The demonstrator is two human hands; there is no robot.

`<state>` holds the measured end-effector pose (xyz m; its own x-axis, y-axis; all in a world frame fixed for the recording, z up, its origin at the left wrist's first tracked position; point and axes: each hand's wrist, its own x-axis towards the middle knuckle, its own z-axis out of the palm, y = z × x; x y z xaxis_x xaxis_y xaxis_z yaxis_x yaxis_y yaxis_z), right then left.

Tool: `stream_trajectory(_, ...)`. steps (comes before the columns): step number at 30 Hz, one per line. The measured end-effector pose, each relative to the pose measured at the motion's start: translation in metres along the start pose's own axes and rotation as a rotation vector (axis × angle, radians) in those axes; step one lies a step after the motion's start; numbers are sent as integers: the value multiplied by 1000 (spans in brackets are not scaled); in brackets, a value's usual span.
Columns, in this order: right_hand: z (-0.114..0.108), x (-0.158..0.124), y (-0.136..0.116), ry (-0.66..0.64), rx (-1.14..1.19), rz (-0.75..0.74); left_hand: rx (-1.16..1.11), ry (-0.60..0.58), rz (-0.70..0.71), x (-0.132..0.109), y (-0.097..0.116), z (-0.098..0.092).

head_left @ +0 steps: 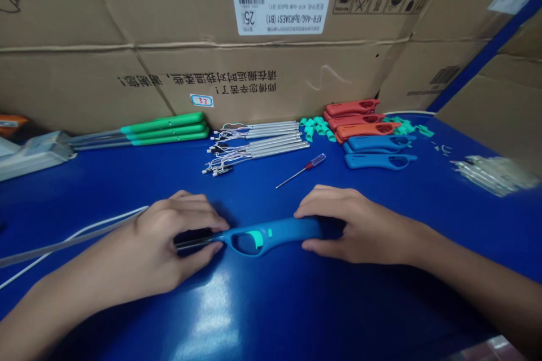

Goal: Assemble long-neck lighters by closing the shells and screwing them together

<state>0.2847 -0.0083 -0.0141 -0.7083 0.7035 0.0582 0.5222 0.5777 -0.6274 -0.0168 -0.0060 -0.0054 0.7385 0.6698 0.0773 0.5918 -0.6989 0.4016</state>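
A blue plastic utility lighter body (271,235) lies across the blue table, with a green trigger (257,239) showing in its finger loop. My right hand (355,225) grips the body's wide end. My left hand (178,242) closes around a thin metal tube (195,243) and a black part at the body's narrow end. The fingers of my left hand hide most of that black part. The tube runs out of the blue nose, and my two hands stand a short way apart along the lighter.
Beyond my hands, the blue table (105,180) holds green-handled rods (165,130), wired metal tubes (256,141), a screwdriver (305,169), red shells (355,115), blue shells (379,152), green clips (317,128) and clear parts (495,175). Cardboard boxes (271,79) stand behind. A white cable (76,234) lies left.
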Motion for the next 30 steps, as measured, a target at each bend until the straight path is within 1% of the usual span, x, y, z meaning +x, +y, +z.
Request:
stream_trajectory(7,2,0,1,19,10,-26,-20,12,8,0,-2,0)
stream_trajectory(11,4,-1,4,31,22,-37,-86,30,-2,0,-3,1)
stream_trajectory(15,4,0,3,25,30,7,-185,28,-9,-1,-6,3)
stream_trajectory(20,4,1,1,13,42,37,-240,-21,-99,-3,-10,6)
stream_trajectory(23,4,3,0,1,48,51,-267,-14,-121,-3,-12,9)
stream_trajectory(26,3,4,-1,-11,43,96,-281,-3,-127,-3,-13,11)
stream_trajectory(30,3,3,0,-43,12,98,-234,-12,-167,-4,-10,10)
